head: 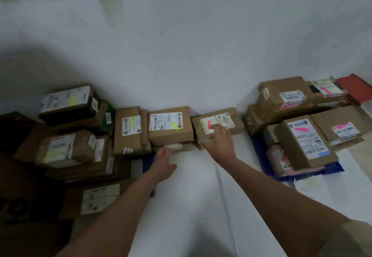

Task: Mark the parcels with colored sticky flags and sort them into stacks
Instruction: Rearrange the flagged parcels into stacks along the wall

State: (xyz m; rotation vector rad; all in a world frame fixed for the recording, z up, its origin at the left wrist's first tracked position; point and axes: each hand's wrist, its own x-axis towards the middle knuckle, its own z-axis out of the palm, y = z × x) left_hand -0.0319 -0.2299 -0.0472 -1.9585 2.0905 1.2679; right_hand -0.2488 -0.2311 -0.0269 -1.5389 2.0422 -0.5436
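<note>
Brown cardboard parcel with pink flag (217, 124) sits against wall, ahead-right of both hands, long axis left-right. Right hand (220, 138) nearer, fingers resting on it; grip unclear. Left hand (164, 161) relaxed, empty.

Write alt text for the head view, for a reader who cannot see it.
The right hand rests on a pink-flagged parcel by the wall, and the left hand reaches toward the stack beside it. Yellow-flagged parcels are piled at left, pink-flagged parcels at right.
</note>
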